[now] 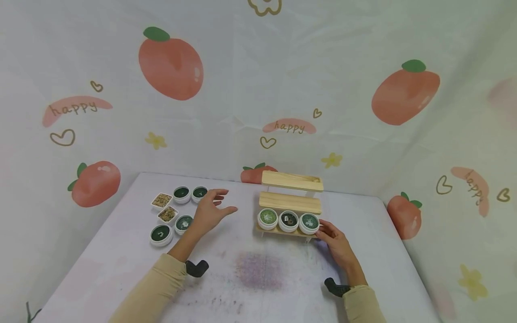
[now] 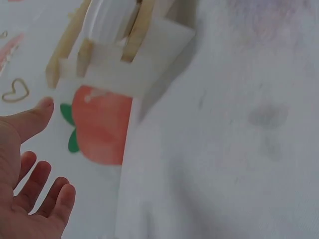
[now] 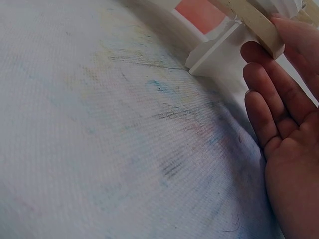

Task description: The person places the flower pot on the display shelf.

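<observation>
A three-tier wooden stand (image 1: 290, 202) with white supports stands right of centre. On its lowest plank sit three round white cups: one with light green contents (image 1: 268, 218), a darker one (image 1: 288, 220), and a teal-green one (image 1: 309, 222) at the right end. My right hand (image 1: 336, 244) grips the right end of that plank, thumb above by the end cup and fingers below, as the right wrist view shows. My left hand (image 1: 208, 213) is in the air between the stand and the cups at left, thumb and fingers spread apart, holding nothing.
At the left are several round white cups with dark green contents (image 1: 160, 234) and two square white dishes (image 1: 162, 200) of brownish bits. A white cloth (image 1: 226, 287) with a purple stain covers the table. Behind hangs a fruit-printed white backdrop (image 1: 282, 67).
</observation>
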Action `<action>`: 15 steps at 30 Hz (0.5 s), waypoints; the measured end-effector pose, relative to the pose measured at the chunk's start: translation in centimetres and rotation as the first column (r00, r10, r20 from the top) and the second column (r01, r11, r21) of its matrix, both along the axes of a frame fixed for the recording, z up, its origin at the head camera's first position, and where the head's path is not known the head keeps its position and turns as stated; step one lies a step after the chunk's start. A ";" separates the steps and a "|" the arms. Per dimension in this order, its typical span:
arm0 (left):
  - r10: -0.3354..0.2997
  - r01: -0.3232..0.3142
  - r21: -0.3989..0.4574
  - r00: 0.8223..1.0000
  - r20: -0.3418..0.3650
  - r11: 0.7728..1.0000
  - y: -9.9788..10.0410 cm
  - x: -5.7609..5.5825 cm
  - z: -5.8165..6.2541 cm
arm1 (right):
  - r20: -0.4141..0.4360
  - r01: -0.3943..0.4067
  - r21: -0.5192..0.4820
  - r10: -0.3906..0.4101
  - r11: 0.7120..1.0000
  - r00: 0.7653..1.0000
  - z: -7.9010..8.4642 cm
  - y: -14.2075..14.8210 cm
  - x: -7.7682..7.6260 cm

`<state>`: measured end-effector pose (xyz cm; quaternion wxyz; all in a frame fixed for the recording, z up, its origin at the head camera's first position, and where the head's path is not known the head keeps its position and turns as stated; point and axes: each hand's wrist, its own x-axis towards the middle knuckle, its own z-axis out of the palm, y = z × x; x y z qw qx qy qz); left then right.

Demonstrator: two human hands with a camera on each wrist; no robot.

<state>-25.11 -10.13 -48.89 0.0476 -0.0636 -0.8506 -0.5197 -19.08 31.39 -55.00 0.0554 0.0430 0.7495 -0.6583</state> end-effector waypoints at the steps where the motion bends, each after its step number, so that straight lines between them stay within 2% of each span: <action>1: 0.012 -0.012 -0.002 1.000 0.001 1.000 -0.5 -0.1 0.1 | -0.002 -0.001 0.003 0.001 1.000 1.000 0.0 0.0 0.0; 8: 0.074 -0.075 0.040 0.997 0.025 0.996 -3.8 -1.3 1.4 | 0.003 0.002 0.005 -0.002 1.000 1.000 -0.1 0.0 0.0; 15: 0.128 -0.126 -0.079 0.992 0.024 0.989 -6.2 -2.6 1.8 | 0.010 -0.002 0.032 0.002 0.999 1.000 0.2 -0.1 0.0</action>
